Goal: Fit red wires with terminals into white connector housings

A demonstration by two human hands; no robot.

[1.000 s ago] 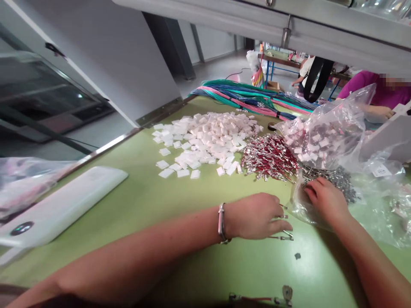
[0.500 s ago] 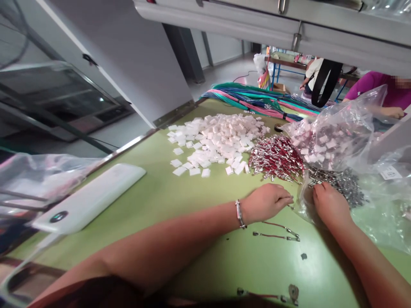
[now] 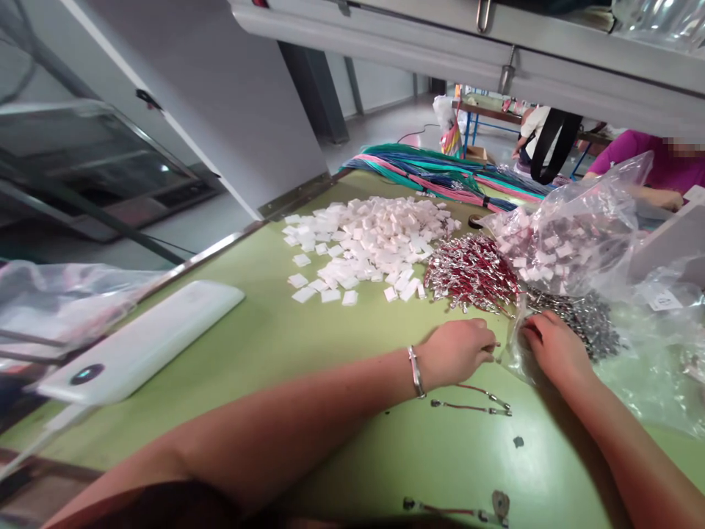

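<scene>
The left hand (image 3: pixel 456 353) seems to pinch a small metal tip (image 3: pixel 497 344), near two red wires (image 3: pixel 468 406). The right hand (image 3: pixel 562 353) bends its fingers beside the grey bits (image 3: pixel 598 327); I can't tell if they're pinching. It looks like picking; next needs careful fingers.

A long white device (image 3: pixel 148 342) with a dark round panel (a white cable (image 3: pixel 67 417) trails from its near end) lies at the left of the green tabletop (image 3: pixel 264 345). Teal, blue and pink wire bundles (image 3: pixel 418 169) stretch along the far side, near a black tape roll (image 3: pixel 474 221). Beyond sits a co-worker in purple (image 3: pixel 620 150); a pale shelf (image 3: pixel 385 44) runs overhead.
</scene>
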